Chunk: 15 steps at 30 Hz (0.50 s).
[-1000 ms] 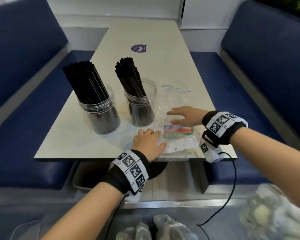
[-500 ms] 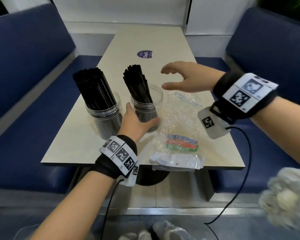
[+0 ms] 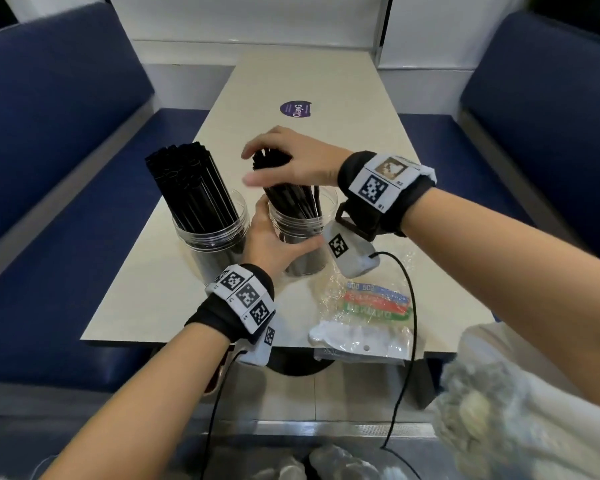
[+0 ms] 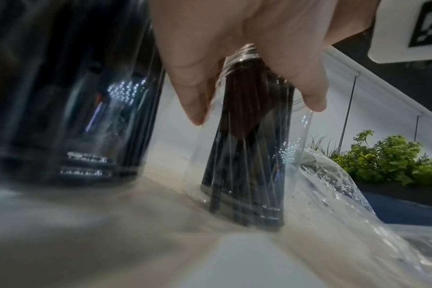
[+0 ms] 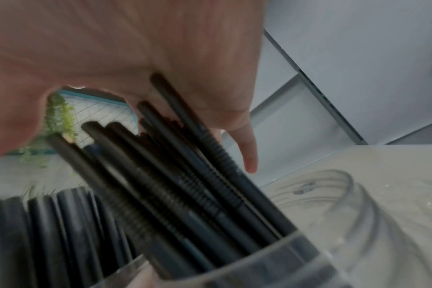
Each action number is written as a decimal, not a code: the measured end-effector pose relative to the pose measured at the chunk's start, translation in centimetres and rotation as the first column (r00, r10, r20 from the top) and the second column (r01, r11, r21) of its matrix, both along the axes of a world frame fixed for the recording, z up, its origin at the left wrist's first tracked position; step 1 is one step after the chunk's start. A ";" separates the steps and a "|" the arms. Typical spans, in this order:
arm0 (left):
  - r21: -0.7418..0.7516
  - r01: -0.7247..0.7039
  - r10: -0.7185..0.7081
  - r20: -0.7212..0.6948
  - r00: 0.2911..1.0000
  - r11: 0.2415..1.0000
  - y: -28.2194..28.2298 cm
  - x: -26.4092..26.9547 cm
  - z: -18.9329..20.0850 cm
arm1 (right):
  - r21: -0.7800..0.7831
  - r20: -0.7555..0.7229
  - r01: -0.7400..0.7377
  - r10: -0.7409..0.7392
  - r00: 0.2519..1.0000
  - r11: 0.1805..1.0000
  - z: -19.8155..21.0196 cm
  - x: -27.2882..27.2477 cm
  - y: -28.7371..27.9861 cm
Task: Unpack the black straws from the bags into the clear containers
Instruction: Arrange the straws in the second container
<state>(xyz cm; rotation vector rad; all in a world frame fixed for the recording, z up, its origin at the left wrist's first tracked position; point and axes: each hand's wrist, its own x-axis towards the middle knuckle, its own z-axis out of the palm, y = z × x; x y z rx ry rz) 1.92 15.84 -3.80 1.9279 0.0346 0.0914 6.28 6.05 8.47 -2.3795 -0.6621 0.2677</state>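
Note:
Two clear containers stand on the table. The left container [image 3: 215,237] [image 4: 62,97] is packed with black straws [image 3: 184,181]. My left hand [image 3: 281,233] [image 4: 257,111] grips the right container [image 3: 305,261] [image 4: 247,165] [image 5: 284,253], thumb on one side and fingers on the other. Its black straws [image 3: 288,199] [image 5: 173,185] lean to the left. My right hand [image 3: 278,166] [image 5: 160,78] is on top of them, palm against their tips, fingers stretched out and blurred. An emptied clear bag [image 3: 371,327] [image 4: 358,194] lies flat to the right of this container.
The beige table [image 3: 326,81] has a round purple sticker [image 3: 295,109] at its far end. Blue benches [image 3: 49,168] flank it on both sides. A black cable [image 3: 409,306] from my right wrist hangs across the bag. Crumpled plastic [image 3: 482,410] lies blurred at lower right.
My left hand left the bag and took hold of the right container. My right hand rose off the bag, swung left and came down onto the straw tips.

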 end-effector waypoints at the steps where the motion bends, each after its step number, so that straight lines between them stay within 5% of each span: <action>1: -0.020 0.004 -0.004 -0.001 1.000 1.000 0.1 0.2 -0.2 | -0.041 0.043 -0.010 0.012 0.999 0.999 -0.1 -0.2 0.1; 7: 0.050 0.075 -0.076 0.023 0.997 0.996 1.0 1.0 0.4 | -0.009 0.274 0.045 -0.041 0.961 0.999 -0.7 -0.2 0.9; 15: 0.144 0.032 -0.040 0.048 0.998 0.989 1.2 0.7 0.6 | 0.180 0.283 0.157 -0.204 0.937 0.971 -1.3 -1.2 0.3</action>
